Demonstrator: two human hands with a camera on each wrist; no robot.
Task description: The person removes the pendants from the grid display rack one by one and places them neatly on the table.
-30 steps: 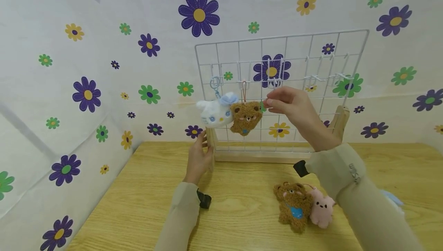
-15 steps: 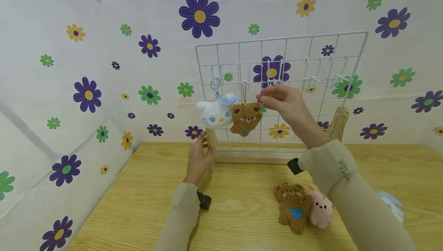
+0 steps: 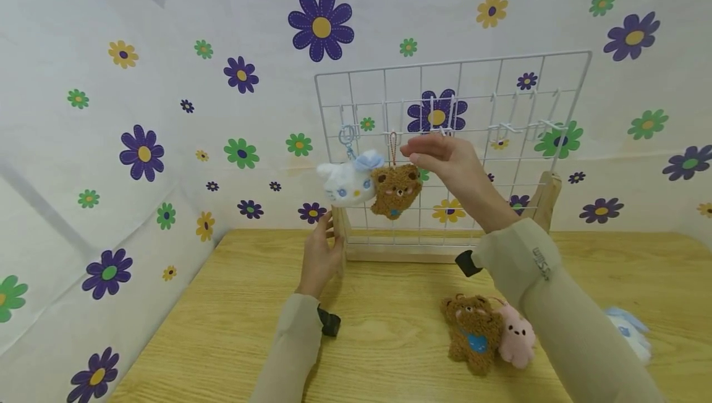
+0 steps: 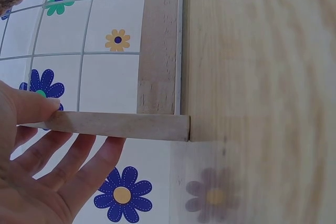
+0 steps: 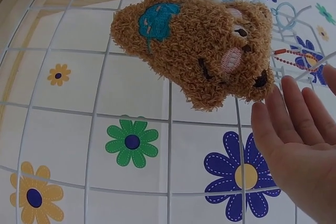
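My left hand (image 3: 321, 256) holds the wooden side post (image 4: 123, 125) of a white wire grid rack (image 3: 439, 208), its thumb on one side and fingers on the other. Beside the head of a hanging brown bear plush keychain (image 3: 397, 189), my right hand (image 3: 453, 165) is raised with fingers extended. In the right wrist view, those fingertips come right up to the bear's ear (image 5: 261, 78), near its red bead chain (image 5: 296, 55). A white cat-head plush (image 3: 349, 183) with a blue bow hangs to the bear's left from a blue ring (image 3: 347, 135).
On the wooden table (image 3: 389, 316) lie a larger brown bear plush (image 3: 473, 332) and a pink plush (image 3: 517, 335), side by side. A white and blue plush (image 3: 633, 334) is partly behind my right sleeve. White hooks (image 3: 503, 127) project from the rack's right half.
My right hand has moved left along the grid, toward the hanging bear's chain. The left hand keeps its hold on the post, and the hanging plushes stay in place.
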